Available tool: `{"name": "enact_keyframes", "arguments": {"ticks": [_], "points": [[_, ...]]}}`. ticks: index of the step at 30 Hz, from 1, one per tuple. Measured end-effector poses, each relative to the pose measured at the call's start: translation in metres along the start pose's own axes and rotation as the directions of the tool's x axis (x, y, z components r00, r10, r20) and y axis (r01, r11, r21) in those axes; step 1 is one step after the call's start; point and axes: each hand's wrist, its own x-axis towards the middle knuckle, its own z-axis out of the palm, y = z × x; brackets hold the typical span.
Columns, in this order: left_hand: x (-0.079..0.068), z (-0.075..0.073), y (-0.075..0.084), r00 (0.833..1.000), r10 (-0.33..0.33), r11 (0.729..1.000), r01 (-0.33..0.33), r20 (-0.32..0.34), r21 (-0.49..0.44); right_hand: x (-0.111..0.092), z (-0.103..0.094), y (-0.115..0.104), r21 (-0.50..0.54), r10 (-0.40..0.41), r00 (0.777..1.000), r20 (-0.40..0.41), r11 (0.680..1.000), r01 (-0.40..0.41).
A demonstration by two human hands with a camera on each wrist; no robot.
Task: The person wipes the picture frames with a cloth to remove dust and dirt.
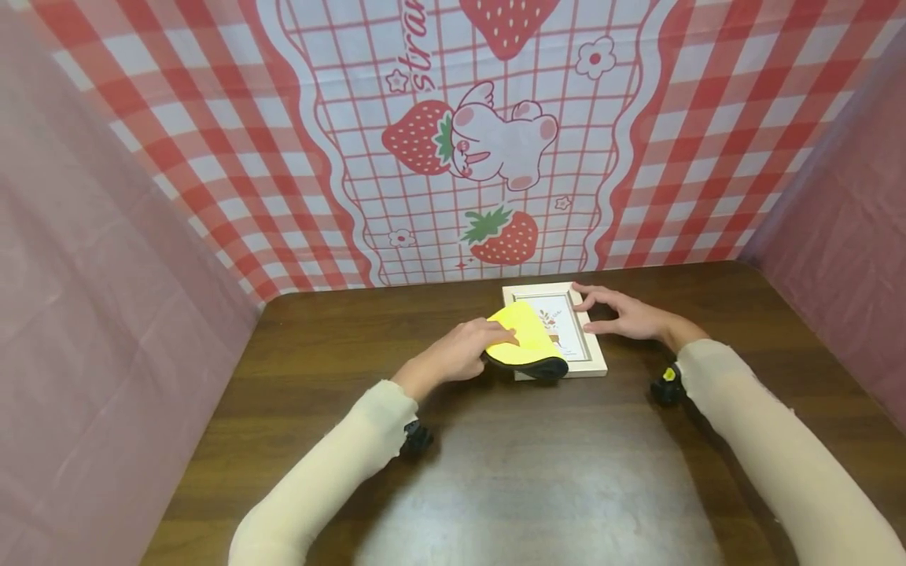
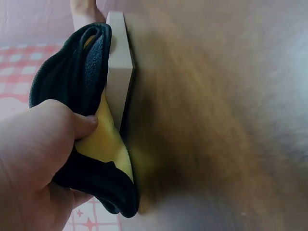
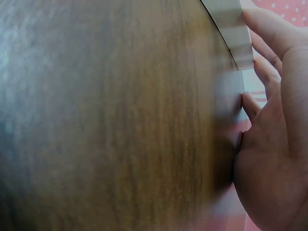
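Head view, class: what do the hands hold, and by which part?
The left hand grips the folded yellow cloth by its near bunched edge. The right hand holds nothing; its straight fingers rest on the picture frame's right side.

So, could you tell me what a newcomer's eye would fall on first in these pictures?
Probably the yellow cloth with its dark underside, gripped by the left hand and lying over the near left part of the white picture frame at mid-table. The right hand rests with straight fingers on the frame's right edge. Behind the brown table hangs a red-checked strawberry backdrop.
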Motion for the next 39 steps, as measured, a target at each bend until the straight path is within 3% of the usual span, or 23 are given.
{"name": "enact_keyframes", "arguments": {"ticks": [6,7,15,23,30,35,39], "points": [[-0.024,-0.061,0.066,0.998,-0.056,0.997,0.058,0.040,-0.047,-0.001,0.000,-0.001,0.003,0.007,1.000,-0.004,1.000,-0.007],[-0.026,-0.064,0.070,0.998,-0.057,0.997,0.059,0.035,-0.043,-0.001,0.000,-0.001,0.003,0.006,1.000,-0.004,1.000,-0.006],[-0.031,-0.064,0.074,0.998,-0.063,0.998,0.064,-0.004,0.008,-0.001,0.001,0.001,0.006,-0.007,1.000,-0.006,1.000,0.007],[-0.029,-0.071,0.073,0.986,-0.083,0.994,0.092,-0.147,0.054,0.000,0.001,0.001,0.007,0.004,1.000,0.000,1.000,-0.004],[-0.027,-0.076,0.066,0.949,-0.155,0.985,0.169,-0.276,0.029,0.000,0.000,0.002,0.003,-0.004,1.000,-0.002,1.000,0.004],[-0.026,-0.077,0.062,0.900,-0.263,0.960,0.279,-0.348,-0.005,0.001,-0.001,0.001,0.006,-0.005,1.000,0.000,1.000,0.005],[-0.024,-0.076,0.052,0.862,-0.354,0.935,0.326,-0.362,-0.138,0.001,-0.001,0.001,0.010,0.007,1.000,0.003,1.000,-0.007]]}}
